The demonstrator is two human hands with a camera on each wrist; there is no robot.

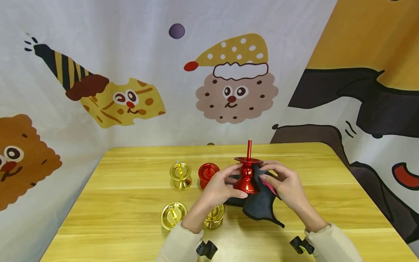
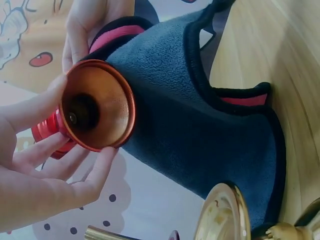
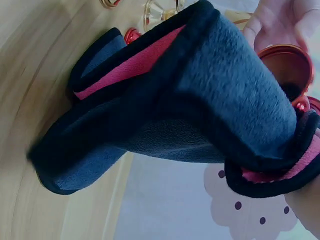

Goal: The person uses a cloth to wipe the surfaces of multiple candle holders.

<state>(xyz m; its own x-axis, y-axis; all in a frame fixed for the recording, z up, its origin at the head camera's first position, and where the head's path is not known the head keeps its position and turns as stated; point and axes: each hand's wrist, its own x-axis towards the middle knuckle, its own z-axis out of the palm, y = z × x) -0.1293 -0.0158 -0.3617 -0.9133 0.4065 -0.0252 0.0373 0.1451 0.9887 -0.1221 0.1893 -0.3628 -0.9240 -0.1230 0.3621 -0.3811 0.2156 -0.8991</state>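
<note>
My left hand (image 1: 216, 190) grips a shiny red candle holder (image 1: 247, 181) by its flared base and lifts it above the table, upright with its thin rod on top. The left wrist view looks into the hollow underside (image 2: 111, 107) of that base. In my right hand (image 1: 289, 186) is a dark grey cleaning cloth (image 1: 258, 206) with black edging and a pink reverse, pinched against the holder's stem and upper part. The rest of the cloth (image 3: 240, 85) hangs down towards the tabletop. Folds of it hide part of the right fingers in the right wrist view.
Left of the hands, a second red candle holder (image 1: 208, 171) and a gold one (image 1: 182, 176) stand on the wooden table (image 1: 124, 203). Nearer are two more gold holders, one at front left (image 1: 173, 216) and one (image 1: 214, 220) beside the left forearm. A printed curtain (image 1: 147, 65) hangs behind.
</note>
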